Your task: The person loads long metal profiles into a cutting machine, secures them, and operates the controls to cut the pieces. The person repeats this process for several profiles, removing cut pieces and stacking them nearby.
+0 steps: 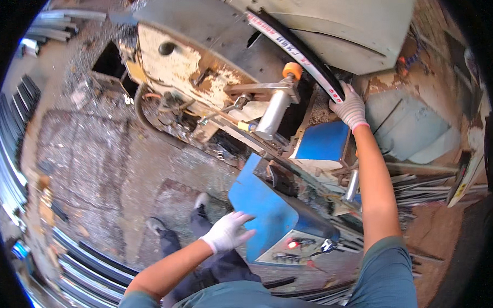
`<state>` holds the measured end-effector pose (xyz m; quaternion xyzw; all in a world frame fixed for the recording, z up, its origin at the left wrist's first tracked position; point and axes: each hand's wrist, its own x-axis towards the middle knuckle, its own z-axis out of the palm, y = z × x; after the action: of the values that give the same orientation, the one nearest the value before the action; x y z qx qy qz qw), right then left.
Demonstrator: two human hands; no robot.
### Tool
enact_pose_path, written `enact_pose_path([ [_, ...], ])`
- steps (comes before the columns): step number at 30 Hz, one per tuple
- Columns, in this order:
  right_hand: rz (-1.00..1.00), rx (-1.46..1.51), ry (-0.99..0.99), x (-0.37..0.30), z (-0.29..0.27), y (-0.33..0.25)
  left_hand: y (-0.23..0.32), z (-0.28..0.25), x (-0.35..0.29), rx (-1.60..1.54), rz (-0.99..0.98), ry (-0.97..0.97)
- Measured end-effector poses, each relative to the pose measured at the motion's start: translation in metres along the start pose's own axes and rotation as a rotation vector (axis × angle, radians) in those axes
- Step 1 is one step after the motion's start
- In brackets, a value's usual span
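Observation:
My right hand (349, 108), in a pale knitted glove, is closed around the near end of a long curved strip (294, 49). The strip is black along its outer side, with a whitish face bearing red marks. From my hand it runs up and left over the worn machine (189, 61). My gloved left hand (228, 232) hovers with its fingers apart, holding nothing, just left of a blue control box (270, 202). An orange roller (292, 71) and a silver cylinder (274, 115) on the machine lie close to the strip's left side.
A red lamp (292, 244) glows on the control panel near my left hand. Long metal strips (90, 262) lie at the lower left, with more dark strips (12, 127) farther left. A blue-topped block (323, 141) stands below my right hand. Several rods (421, 187) lie at the right.

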<state>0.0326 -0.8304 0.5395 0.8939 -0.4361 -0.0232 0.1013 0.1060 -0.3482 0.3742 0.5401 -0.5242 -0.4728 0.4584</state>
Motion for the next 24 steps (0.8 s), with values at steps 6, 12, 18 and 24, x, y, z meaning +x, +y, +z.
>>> enact_pose_path([
  [6,0.015,0.022,-0.071,-0.004,-0.009,0.0,0.151,-0.08,0.147,0.304,0.387,-0.083],
  [12,-0.045,0.13,-0.124,-0.003,-0.017,0.018,0.202,-0.08,0.315,0.949,0.526,0.014],
  [18,-0.075,-0.002,-0.33,0.006,-0.019,0.015,0.19,-0.07,0.417,1.308,0.419,-0.123],
  [24,-0.037,0.085,-0.382,0.0,-0.032,0.02,0.21,-0.071,0.453,1.329,0.121,-0.337],
])
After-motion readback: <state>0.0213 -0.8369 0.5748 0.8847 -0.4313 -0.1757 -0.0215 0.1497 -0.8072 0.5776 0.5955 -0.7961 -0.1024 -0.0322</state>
